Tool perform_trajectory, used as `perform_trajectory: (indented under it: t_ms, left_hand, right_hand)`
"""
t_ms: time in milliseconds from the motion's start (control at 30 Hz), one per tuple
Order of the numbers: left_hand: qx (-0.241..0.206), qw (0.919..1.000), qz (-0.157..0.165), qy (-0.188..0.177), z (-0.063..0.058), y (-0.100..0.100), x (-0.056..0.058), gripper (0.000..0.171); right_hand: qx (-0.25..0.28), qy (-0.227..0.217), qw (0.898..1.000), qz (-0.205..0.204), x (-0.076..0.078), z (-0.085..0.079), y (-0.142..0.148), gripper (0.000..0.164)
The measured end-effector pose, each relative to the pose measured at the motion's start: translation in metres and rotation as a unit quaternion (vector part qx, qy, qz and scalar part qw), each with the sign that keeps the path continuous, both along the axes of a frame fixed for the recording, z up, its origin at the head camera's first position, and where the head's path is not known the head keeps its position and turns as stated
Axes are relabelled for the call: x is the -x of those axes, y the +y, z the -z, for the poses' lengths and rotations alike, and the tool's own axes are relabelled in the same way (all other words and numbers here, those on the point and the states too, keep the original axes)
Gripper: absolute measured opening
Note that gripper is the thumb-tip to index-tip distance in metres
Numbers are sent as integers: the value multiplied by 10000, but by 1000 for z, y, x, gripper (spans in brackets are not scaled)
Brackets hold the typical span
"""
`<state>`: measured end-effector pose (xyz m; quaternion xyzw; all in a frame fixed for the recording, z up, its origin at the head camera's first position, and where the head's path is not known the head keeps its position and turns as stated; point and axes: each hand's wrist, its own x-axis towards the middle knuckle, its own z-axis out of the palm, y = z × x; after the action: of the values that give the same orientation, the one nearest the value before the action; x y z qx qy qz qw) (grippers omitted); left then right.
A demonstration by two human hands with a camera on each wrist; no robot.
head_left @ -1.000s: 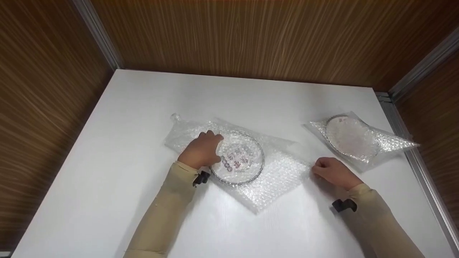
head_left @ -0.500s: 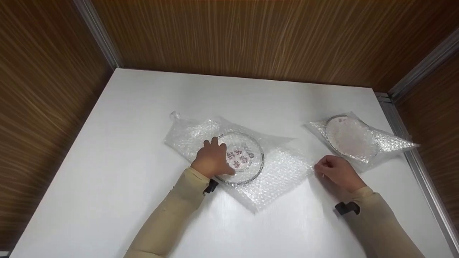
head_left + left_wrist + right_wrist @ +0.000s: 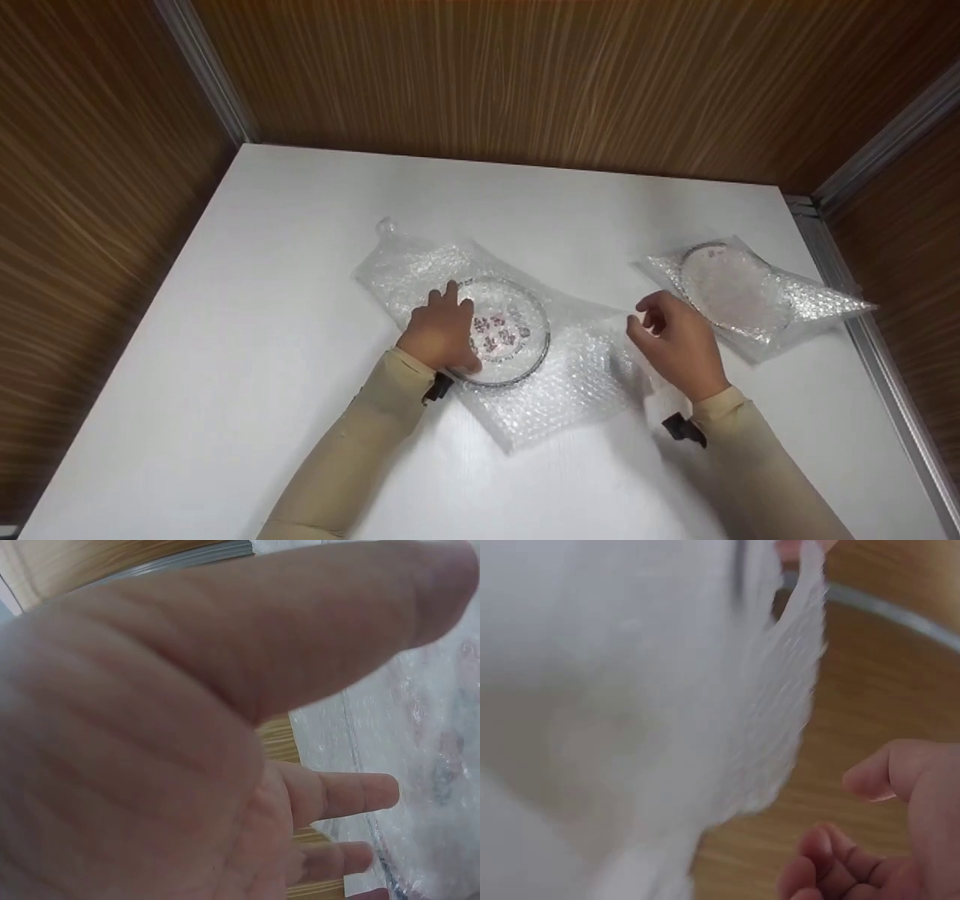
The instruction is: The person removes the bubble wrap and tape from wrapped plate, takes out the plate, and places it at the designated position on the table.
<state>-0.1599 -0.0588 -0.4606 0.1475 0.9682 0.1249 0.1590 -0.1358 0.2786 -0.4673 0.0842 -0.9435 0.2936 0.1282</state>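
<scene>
A round plate [image 3: 517,330] with a dark rim line and reddish motifs shows through a sheet of bubble wrap [image 3: 551,405] on the white table. On its left part rests my left hand [image 3: 441,331], fingers spread and thumb apart; the left wrist view shows the wrap beyond its thumb [image 3: 322,622]. My right hand [image 3: 679,341] is raised just off the wrap's right end, fingers loosely curled. In the right wrist view, a gap separates its thumb [image 3: 885,769] from the fingers, with nothing between them, and a blurred flap of bubble wrap [image 3: 772,712] stands to the side.
A second round plate [image 3: 731,289] lies wrapped in bubble wrap near the right table edge, behind my right hand. Wood-grain panels [image 3: 487,82] enclose the white table [image 3: 225,322] at the back and sides, with metal profiles [image 3: 206,71] in the corners.
My left hand has slid rightward onto the plate and spread its fingers. The right hand, earlier pinching the wrap's right corner, has risen leftward and let go. The wrap has turned slightly.
</scene>
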Motion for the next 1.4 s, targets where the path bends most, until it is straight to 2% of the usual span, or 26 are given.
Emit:
perform_trajectory:
  t_ms: [133,300,367,467,667,800,933,1167,1400]
  left_hand:
    - [-79,9999,-4,-78,-1,-3,2,87]
    - [-200,9998,62,-47,-1,-6,7,82]
    - [-193,9998,66,2,-1,-5,8,79]
    - [-104,9999,25,18,0,-3,8,80]
    - [-54,9999,-39,-83,-1,-1,9,86]
    - [-67,9999,-67,-108,-1,-2,10,87]
    - [-98,9998,-172,25,-2,-2,12,83]
    - [159,9990,-345,245,-4,6,8,76]
    - [-9,9986,-291,448,-2,16,-4,62]
  right_hand:
    - [-632,553,9947,-591,-1,-2,-47,20]
    - [-1553,1127,9760,-1032,6,13,-103,31]
    - [-1753,1198,9709,-1111,14,18,-117,31]
    - [-1776,1032,9724,-1108,25,23,-131,26]
    - [-1160,1029,9822,-1061,35,26,-130,19]
    - [-919,1007,9840,-1151,34,30,-125,14]
    - [-790,938,9849,-1222,33,30,-122,8]
    - [-853,1173,9821,-1199,33,22,-116,8]
    - [-977,1375,9794,-1113,33,20,-114,8]
